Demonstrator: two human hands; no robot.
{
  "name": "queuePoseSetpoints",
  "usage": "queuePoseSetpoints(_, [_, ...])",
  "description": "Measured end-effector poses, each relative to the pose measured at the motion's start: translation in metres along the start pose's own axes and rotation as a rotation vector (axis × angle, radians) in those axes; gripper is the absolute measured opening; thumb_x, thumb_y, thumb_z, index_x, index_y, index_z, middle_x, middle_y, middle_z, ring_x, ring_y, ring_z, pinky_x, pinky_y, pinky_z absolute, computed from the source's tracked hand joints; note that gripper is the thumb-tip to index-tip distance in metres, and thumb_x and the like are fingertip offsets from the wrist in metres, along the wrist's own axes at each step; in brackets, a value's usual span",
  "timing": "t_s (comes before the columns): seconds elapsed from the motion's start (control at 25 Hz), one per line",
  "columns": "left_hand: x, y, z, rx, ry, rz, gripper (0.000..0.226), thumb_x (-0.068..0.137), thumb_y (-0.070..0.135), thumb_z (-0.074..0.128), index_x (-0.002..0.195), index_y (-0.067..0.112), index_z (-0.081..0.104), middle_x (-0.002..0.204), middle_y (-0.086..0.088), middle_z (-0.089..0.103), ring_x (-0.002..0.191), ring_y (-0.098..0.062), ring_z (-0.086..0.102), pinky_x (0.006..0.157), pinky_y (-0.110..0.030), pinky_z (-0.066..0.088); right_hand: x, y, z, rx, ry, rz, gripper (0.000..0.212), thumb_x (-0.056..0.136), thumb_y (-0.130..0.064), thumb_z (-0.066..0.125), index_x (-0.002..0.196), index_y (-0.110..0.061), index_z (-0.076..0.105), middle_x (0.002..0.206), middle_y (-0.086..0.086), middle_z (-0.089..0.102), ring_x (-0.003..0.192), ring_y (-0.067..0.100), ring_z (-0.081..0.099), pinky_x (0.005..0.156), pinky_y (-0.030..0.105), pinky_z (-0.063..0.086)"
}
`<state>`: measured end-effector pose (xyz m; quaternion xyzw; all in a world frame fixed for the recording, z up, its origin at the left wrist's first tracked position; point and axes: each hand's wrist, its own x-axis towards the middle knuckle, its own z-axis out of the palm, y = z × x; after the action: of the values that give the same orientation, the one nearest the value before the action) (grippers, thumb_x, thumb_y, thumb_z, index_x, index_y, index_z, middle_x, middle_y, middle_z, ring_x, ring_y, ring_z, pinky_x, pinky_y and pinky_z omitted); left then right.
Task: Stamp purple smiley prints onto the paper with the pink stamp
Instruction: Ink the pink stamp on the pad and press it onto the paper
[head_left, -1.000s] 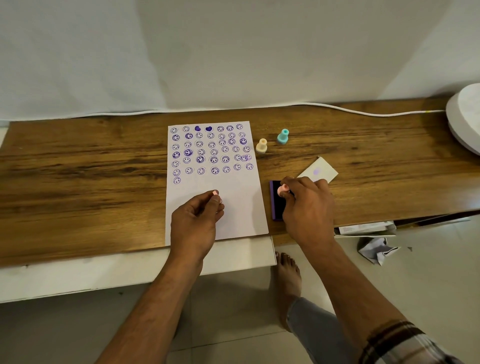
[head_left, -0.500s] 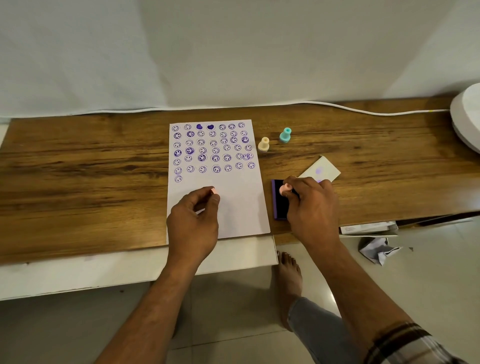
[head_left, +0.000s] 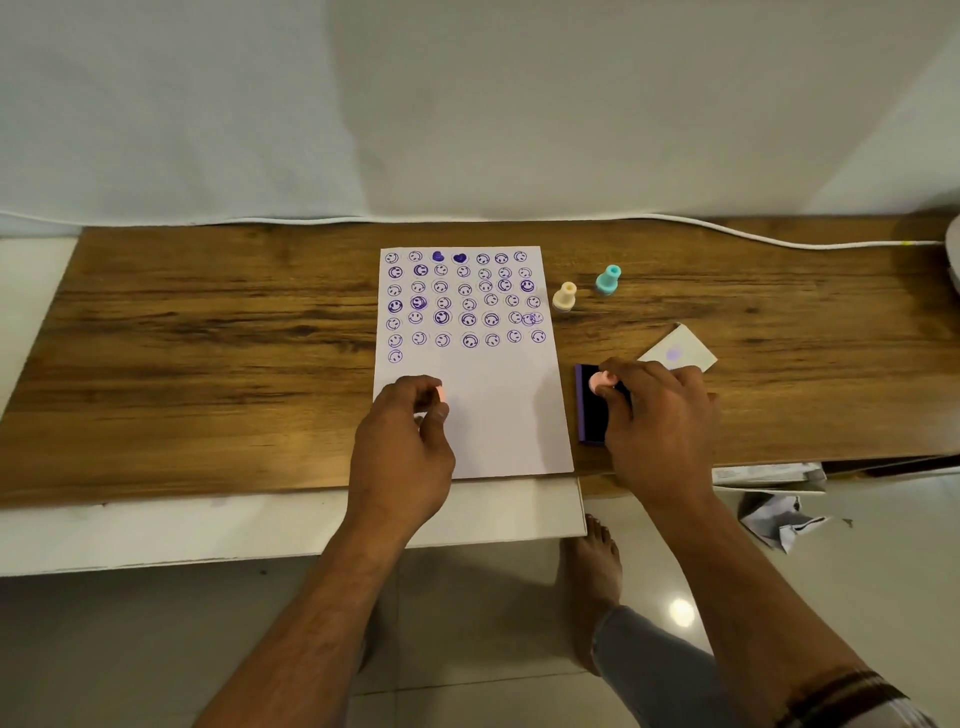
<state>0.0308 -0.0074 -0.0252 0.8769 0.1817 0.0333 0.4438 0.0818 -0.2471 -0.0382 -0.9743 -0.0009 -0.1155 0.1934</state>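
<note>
The white paper (head_left: 506, 415) lies on the wooden board, its upper half filled with rows of purple smiley prints (head_left: 462, 301). My left hand (head_left: 402, 441) hovers over the paper's blank lower left, its fingertips pinching a small pink stamp (head_left: 440, 393) just below the last print. My right hand (head_left: 657, 421) holds a second pink stamp (head_left: 599, 383) down on the dark purple ink pad (head_left: 589, 415), which sits right of the paper. Most of the pad is hidden under that hand.
A cream stamp (head_left: 564, 296) and a teal stamp (head_left: 608, 279) stand right of the paper. The pad's white lid (head_left: 680, 353) lies behind my right hand. A white cable (head_left: 727, 231) runs along the back edge. Crumpled paper (head_left: 779, 519) and my foot (head_left: 592, 561) are on the floor.
My left hand has drifted slightly left over the paper with its stamp. My right hand keeps its stamp on the ink pad.
</note>
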Motion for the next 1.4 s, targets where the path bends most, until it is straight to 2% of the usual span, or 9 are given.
queuePoseSetpoints(0.08, [0.000,-0.002,-0.009,0.110,-0.058,0.055,0.026,0.098,0.011,0.063,0.124,0.017,0.065,0.115,0.000,0.069,0.100,-0.015,0.065,0.083,-0.022,0.049,0.001,-0.024,0.000,0.176,0.072,0.028,0.025,0.094,-0.022,0.076,0.118,-0.017,0.074,0.109,0.002,0.075,0.100,0.026,0.061,0.079,0.037,0.050])
queuePoseSetpoints(0.16, [-0.001,-0.003,-0.016,0.219,-0.113,0.075,0.025,0.098,0.013,0.064,0.122,0.017,0.065,0.116,-0.004,0.069,0.101,-0.023,0.067,0.086,-0.032,0.054,0.007,-0.062,0.008,0.391,0.022,0.051,0.027,0.091,-0.027,0.079,0.118,-0.025,0.074,0.105,-0.007,0.070,0.089,0.010,0.060,0.070,0.018,0.045])
queuePoseSetpoints(0.2, [-0.002,-0.003,-0.018,0.255,-0.139,0.066,0.025,0.097,0.014,0.065,0.122,0.018,0.064,0.118,-0.005,0.069,0.104,-0.025,0.067,0.090,-0.034,0.054,0.012,-0.080,0.015,0.447,-0.031,0.006,0.027,0.091,-0.029,0.079,0.118,-0.028,0.074,0.108,-0.010,0.069,0.089,0.008,0.060,0.068,0.015,0.042])
queuePoseSetpoints(0.32, [-0.004,-0.007,-0.025,0.254,-0.214,0.005,0.030,0.097,0.020,0.067,0.127,0.021,0.064,0.127,-0.004,0.069,0.113,-0.025,0.067,0.102,-0.034,0.051,0.031,-0.119,0.037,0.404,-0.146,-0.217,0.026,0.094,-0.024,0.076,0.120,-0.023,0.077,0.111,-0.004,0.076,0.096,0.015,0.059,0.072,0.023,0.042])
queuePoseSetpoints(0.56, [0.004,-0.013,-0.033,0.141,-0.250,-0.075,0.025,0.098,0.019,0.064,0.123,0.018,0.069,0.124,-0.005,0.072,0.111,-0.025,0.067,0.102,-0.035,0.053,0.047,-0.145,0.064,0.204,-0.238,-0.405,0.029,0.095,-0.015,0.072,0.124,-0.019,0.075,0.114,0.004,0.078,0.102,0.027,0.057,0.081,0.039,0.049])
queuePoseSetpoints(0.68, [0.004,-0.014,-0.033,0.125,-0.248,-0.077,0.024,0.098,0.018,0.063,0.121,0.017,0.069,0.122,-0.006,0.072,0.110,-0.025,0.067,0.097,-0.032,0.052,0.046,-0.146,0.070,0.148,-0.248,-0.441,0.032,0.094,-0.014,0.073,0.125,-0.017,0.074,0.114,0.008,0.078,0.103,0.030,0.057,0.082,0.040,0.048])
queuePoseSetpoints(0.96, [0.006,-0.017,-0.029,0.133,-0.238,-0.091,0.026,0.098,0.020,0.063,0.124,0.018,0.067,0.125,-0.006,0.071,0.113,-0.024,0.065,0.095,-0.028,0.048,0.045,-0.142,0.074,0.086,-0.178,-0.497,0.032,0.085,-0.005,0.077,0.116,-0.013,0.077,0.100,0.008,0.080,0.090,0.031,0.057,0.070,0.041,0.049])
queuePoseSetpoints(1.2, [0.006,-0.016,-0.027,0.152,-0.237,-0.100,0.028,0.097,0.020,0.065,0.126,0.018,0.066,0.128,-0.006,0.070,0.116,-0.025,0.065,0.100,-0.032,0.049,0.044,-0.144,0.076,0.048,-0.169,-0.505,0.031,0.082,-0.004,0.078,0.112,-0.013,0.077,0.094,0.007,0.080,0.086,0.029,0.053,0.067,0.036,0.043])
queuePoseSetpoints(1.4, [0.007,-0.013,-0.028,0.169,-0.241,-0.113,0.030,0.098,0.023,0.065,0.128,0.017,0.065,0.132,-0.006,0.069,0.119,-0.026,0.065,0.104,-0.034,0.049,0.045,-0.148,0.074,0.022,-0.213,-0.521,0.033,0.083,-0.001,0.075,0.114,-0.010,0.077,0.096,0.010,0.080,0.091,0.031,0.053,0.069,0.038,0.046])
